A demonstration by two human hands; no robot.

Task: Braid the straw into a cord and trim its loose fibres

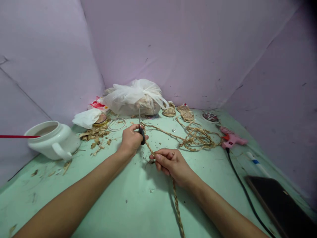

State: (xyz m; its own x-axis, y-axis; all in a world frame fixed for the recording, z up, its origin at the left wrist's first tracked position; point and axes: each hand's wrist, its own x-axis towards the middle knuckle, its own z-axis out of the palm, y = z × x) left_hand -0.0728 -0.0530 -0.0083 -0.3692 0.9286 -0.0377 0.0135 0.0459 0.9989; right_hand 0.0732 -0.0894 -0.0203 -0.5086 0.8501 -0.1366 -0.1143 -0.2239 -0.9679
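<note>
My left hand (132, 138) is closed around the black handle of a pair of scissors (141, 135), its thin blade pointing up and away from me. Pinched between the thumb and fingers of my right hand (170, 163) is a braided straw rope (176, 201). One part of the rope runs from my right fingers toward the scissors; another hangs down toward the near edge of the view. Beyond my hands the rope stretches right to a loose tangled coil (198, 137) on the green table (119, 205). Whether the blades touch the rope I cannot tell.
A white pot (53, 140) with a red stick stands left, beside dry scraps (95, 134) and a ring (117, 124). At the back are a white plastic bag (136, 94) and small woven sandals (185, 113). A pink glue gun (232, 138), its black cord, a marker (257, 163) and a phone (282, 201) lie right.
</note>
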